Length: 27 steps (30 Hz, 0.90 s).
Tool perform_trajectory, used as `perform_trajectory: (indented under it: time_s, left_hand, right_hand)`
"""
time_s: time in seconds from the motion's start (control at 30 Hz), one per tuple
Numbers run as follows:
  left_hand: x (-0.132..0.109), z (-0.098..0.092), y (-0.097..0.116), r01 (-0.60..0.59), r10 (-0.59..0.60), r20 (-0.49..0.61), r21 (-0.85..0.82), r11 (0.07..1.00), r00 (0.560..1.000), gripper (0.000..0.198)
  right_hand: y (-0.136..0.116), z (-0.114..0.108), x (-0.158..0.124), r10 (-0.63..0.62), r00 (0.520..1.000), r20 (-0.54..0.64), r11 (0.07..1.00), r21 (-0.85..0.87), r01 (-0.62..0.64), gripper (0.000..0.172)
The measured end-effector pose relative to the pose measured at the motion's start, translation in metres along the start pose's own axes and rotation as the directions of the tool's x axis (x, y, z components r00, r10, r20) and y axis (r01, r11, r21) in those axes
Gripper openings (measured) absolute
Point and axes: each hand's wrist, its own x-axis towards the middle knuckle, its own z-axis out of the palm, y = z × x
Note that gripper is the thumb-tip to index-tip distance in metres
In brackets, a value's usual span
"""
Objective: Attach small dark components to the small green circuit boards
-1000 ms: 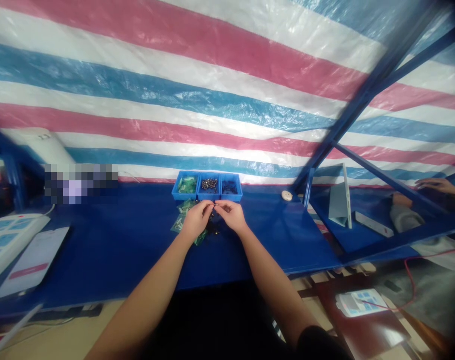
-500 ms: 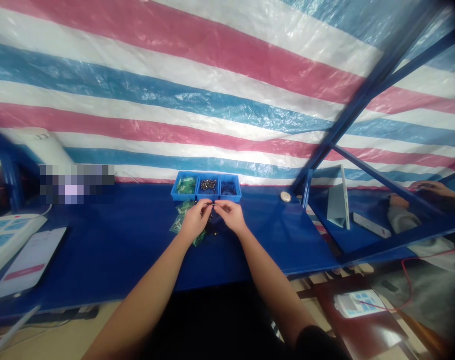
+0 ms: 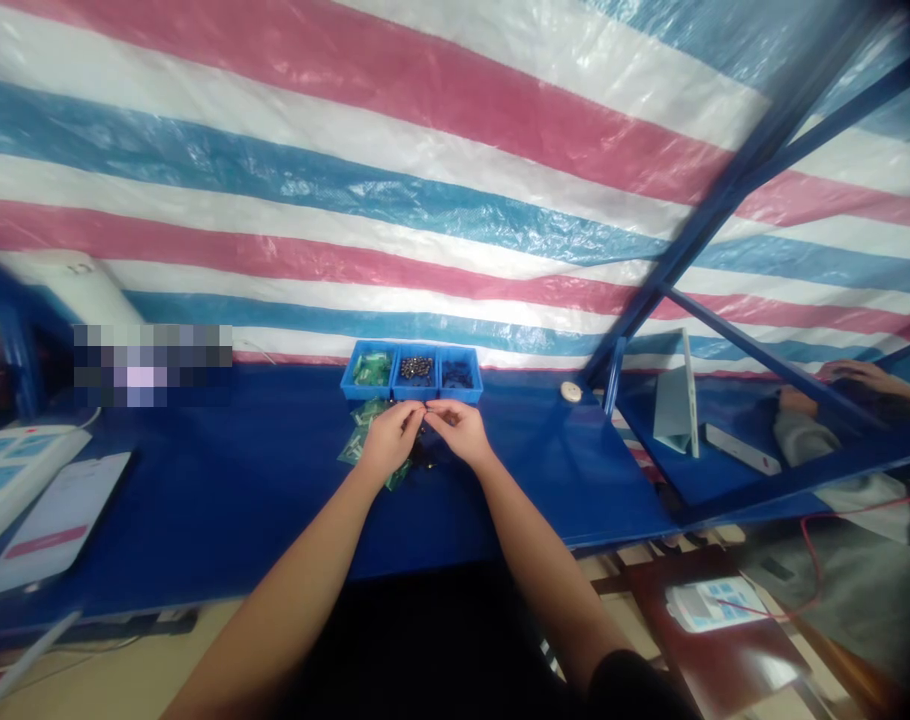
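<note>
My left hand (image 3: 390, 437) and my right hand (image 3: 459, 430) meet at the fingertips over the blue table. Both are closed in a pinch around something too small to make out. Just beyond them stand three joined blue bins: the left bin (image 3: 346, 383) holds green pieces, the middle bin (image 3: 416, 396) small shiny metal parts, the right bin (image 3: 462, 396) dark pieces. Green plastic bags (image 3: 354, 445) lie beside and partly under my left hand. Small dark parts (image 3: 423, 460) are scattered on the table below my fingers.
On the left lie a phone (image 3: 54, 525) and a white power strip (image 3: 24, 465). A round whitish object (image 3: 571, 392) sits to the right, near a blue metal frame (image 3: 650, 285). Beyond it are another person's sleeve (image 3: 807, 440) and a propped tablet (image 3: 676, 400). Striped sheeting (image 3: 425, 200) hangs behind.
The fingertips of both hands have shifted slightly against each other, and the small dark piece between them shows less. The bins and bags stay in place.
</note>
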Motion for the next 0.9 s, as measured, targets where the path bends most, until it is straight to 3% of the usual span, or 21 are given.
perform_trajectory:
  time_s: [0.33,0.5,0.7,0.9]
  left_hand:
    - [0.000,0.001,0.001,-0.068,0.068,0.034,-0.003,0.998,0.997,0.026]
    - [0.000,0.003,0.001,-0.054,0.054,0.020,-0.010,0.998,0.998,0.027]
    - [-0.001,0.004,-0.002,0.033,-0.033,-0.023,-0.029,0.999,0.999,0.029]
    - [0.000,0.002,0.000,0.001,-0.001,-0.012,-0.016,1.000,1.000,0.028]
  right_hand:
    - [-0.013,-0.001,-0.004,-0.106,0.993,0.046,0.980,-0.166,0.112,0.019]
    - [-0.015,-0.001,-0.005,-0.115,0.993,0.002,0.968,-0.223,0.113,0.019]
    - [-0.018,-0.002,-0.003,-0.105,0.993,-0.058,0.969,-0.228,0.089,0.022]
    - [-0.012,-0.002,-0.003,-0.092,0.994,-0.060,0.982,-0.174,0.080,0.025]
